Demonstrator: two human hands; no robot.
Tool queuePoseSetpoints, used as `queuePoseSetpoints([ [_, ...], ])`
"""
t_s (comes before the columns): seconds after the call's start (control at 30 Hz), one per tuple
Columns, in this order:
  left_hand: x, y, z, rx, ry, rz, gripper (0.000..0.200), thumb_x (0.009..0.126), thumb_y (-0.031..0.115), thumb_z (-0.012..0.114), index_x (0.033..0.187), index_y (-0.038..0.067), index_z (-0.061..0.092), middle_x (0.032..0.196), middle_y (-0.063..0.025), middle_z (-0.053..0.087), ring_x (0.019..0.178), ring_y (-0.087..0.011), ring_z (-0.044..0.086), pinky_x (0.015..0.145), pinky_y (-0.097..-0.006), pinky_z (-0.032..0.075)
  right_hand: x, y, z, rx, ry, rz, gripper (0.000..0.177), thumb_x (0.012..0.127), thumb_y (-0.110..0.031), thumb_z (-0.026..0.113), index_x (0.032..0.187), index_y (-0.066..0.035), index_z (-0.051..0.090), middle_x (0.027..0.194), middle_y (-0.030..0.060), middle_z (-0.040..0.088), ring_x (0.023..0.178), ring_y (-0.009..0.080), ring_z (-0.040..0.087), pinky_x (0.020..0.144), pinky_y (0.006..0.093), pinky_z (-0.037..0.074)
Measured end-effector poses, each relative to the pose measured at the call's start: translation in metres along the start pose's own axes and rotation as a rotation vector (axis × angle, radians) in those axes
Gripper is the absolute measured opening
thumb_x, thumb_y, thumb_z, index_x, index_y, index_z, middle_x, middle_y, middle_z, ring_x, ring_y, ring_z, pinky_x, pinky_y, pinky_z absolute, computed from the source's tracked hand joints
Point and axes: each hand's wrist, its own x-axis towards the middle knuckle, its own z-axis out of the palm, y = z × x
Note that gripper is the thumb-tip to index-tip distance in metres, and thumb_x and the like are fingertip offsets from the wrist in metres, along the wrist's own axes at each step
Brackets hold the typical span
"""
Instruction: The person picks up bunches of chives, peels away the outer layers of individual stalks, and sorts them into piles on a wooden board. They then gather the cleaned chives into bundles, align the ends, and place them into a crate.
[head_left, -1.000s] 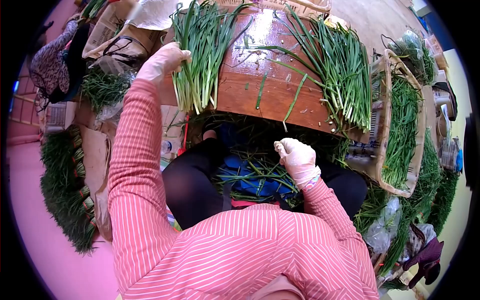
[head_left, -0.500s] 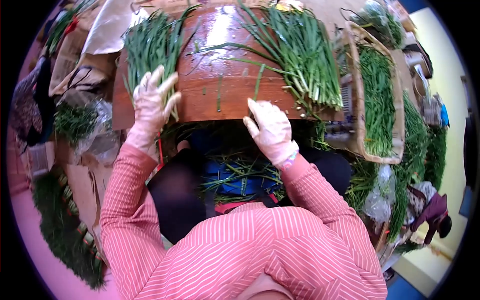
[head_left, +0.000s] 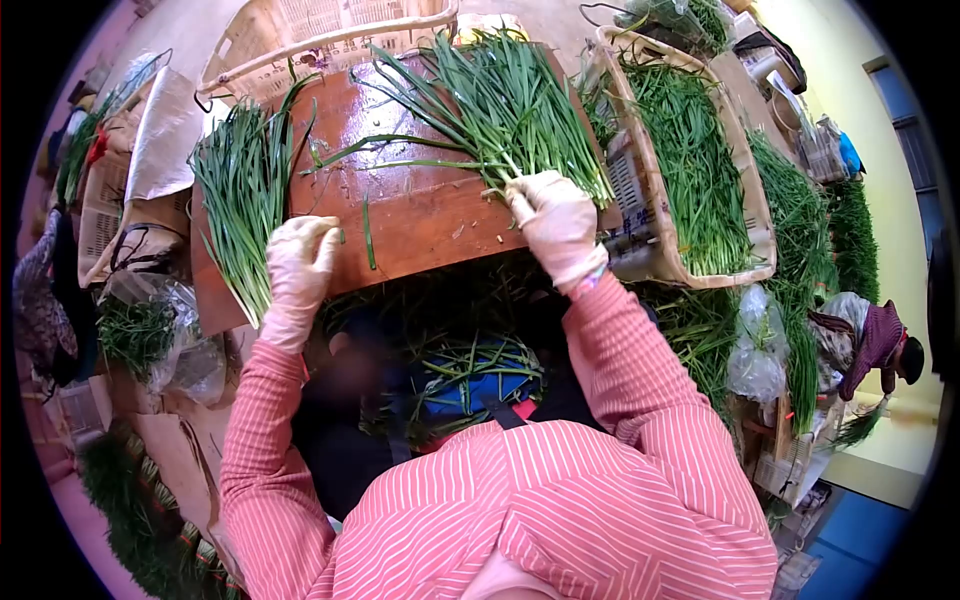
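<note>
Both hands wear pale gloves. My left hand (head_left: 300, 265) is closed at the front edge of the wooden board (head_left: 420, 230), just right of the left pile of garlic chives (head_left: 240, 190). A small green bit shows by its fingertips; whatever lies inside the curled fingers is hidden. My right hand (head_left: 555, 225) pinches at the pale stem ends of the larger right pile of garlic chives (head_left: 510, 110). Its fingertips hide how many stems they grip. One short loose green leaf (head_left: 369, 235) lies on the board between the hands.
A long basket of greens (head_left: 690, 170) stands right of the board, and another plastic basket (head_left: 330, 45) is behind it. Cut scraps (head_left: 480, 365) lie on blue material below the board's edge. A clear plastic bag (head_left: 757, 345) sits at right, near another person (head_left: 870, 345).
My left hand has gone from spread fingers over the left pile to curled beside it. My right hand has moved from the board's front edge to the right pile's stems. The view has shifted.
</note>
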Motion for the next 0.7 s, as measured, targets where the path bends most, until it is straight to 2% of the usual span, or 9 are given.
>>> queuePoseSetpoints([
  [0.07,0.005,0.021,0.014,-0.208,-0.049,-0.114,0.016,0.082,0.02,0.064,0.09,0.007,0.068,0.085,-0.0097,0.063,0.083,-0.0246,0.06,0.077,-0.0351,0.047,0.012,0.016,0.007,-0.232,-0.198,0.095,0.023,0.082,-0.03,0.062,0.087,-0.008,0.068,0.081,0.0077,0.066,0.077,0.025,0.062,0.067,0.0353,0.049],
  [0.2,0.011,0.067,0.03,-0.561,-0.166,-0.34,0.017,0.085,0.02,0.063,0.091,0.005,0.068,0.089,-0.008,0.064,0.084,-0.0174,0.06,0.078,-0.0288,0.047,0.027,0.022,0.029,-0.469,-0.519,0.291,0.032,0.076,-0.039,0.067,0.082,-0.008,0.067,0.079,0.0126,0.065,0.076,0.0302,0.064,0.064,0.0403,0.049],
  [0.23,0.01,0.074,0.034,-0.653,-0.208,-0.411,0.017,0.086,0.019,0.062,0.092,0.004,0.068,0.09,-0.0077,0.065,0.086,-0.0165,0.06,0.079,-0.0279,0.046,0.028,0.025,0.032,-0.465,-0.519,0.289,0.032,0.076,-0.039,0.067,0.082,-0.008,0.067,0.079,0.0126,0.065,0.076,0.0302,0.064,0.064,0.0403,0.049],
  [0.33,0.007,0.086,0.038,-0.948,-0.328,-0.591,0.019,0.091,0.019,0.056,0.096,0.004,0.066,0.094,-0.0016,0.066,0.083,-0.0081,0.057,0.078,-0.0232,0.044,0.026,0.036,0.047,-0.511,-0.465,0.265,0.015,0.08,-0.017,0.059,0.08,-0.007,0.07,0.077,0.0119,0.068,0.071,0.0281,0.067,0.057,0.0382,0.052],
  [0.43,0.001,0.091,0.035,-1.09,-0.382,-0.688,0.021,0.092,0.022,0.054,0.097,0.005,0.065,0.094,-0.0012,0.066,0.078,-0.0065,0.055,0.073,-0.022,0.044,0.023,0.025,0.041,-0.472,-0.442,0.278,0.015,0.079,-0.016,0.058,0.078,-0.007,0.07,0.077,0.013,0.068,0.071,0.0285,0.067,0.057,0.0387,0.052],
  [0.57,-0.011,0.097,0.027,-1.229,-0.395,-0.84,0.024,0.092,0.025,0.053,0.097,0.005,0.064,0.09,0.0004,0.065,0.068,-0.0058,0.051,0.065,-0.0216,0.042,0.006,-0.026,0.007,-0.014,-0.16,0.132,0.022,0.078,-0.031,0.063,0.073,-0.009,0.064,0.069,0.013,0.062,0.061,0.0326,0.061,0.054,0.0423,0.048],
  [0.6,-0.017,0.098,0.028,-1.226,-0.388,-0.853,0.024,0.092,0.025,0.053,0.097,0.005,0.064,0.09,0.0004,0.065,0.068,-0.0058,0.051,0.065,-0.0216,0.042,-0.004,-0.028,0.016,-0.112,-0.211,0.154,0.026,0.077,-0.034,0.064,0.07,-0.009,0.061,0.068,0.0127,0.06,0.063,0.0324,0.06,0.055,0.0421,0.047],
  [0.63,-0.025,0.097,0.032,-1.221,-0.384,-0.921,0.025,0.092,0.027,0.053,0.097,0.005,0.064,0.088,0.0008,0.064,0.067,-0.006,0.051,0.064,-0.0221,0.042,-0.012,-0.029,0.02,-0.128,-0.419,0.251,0.029,0.077,-0.034,0.065,0.068,-0.008,0.057,0.067,0.0117,0.059,0.064,0.0317,0.06,0.056,0.0418,0.047],
  [0.7,-0.031,0.094,0.034,-1.173,-0.361,-1.055,0.03,0.092,0.032,0.052,0.098,0.006,0.063,0.086,0.0003,0.062,0.065,-0.0069,0.051,0.061,-0.0238,0.042,-0.027,-0.037,0.018,0.073,-0.363,0.156,0.027,0.075,-0.034,0.068,0.069,-0.009,0.059,0.068,0.0112,0.059,0.065,0.0315,0.06,0.057,0.0415,0.046],
])
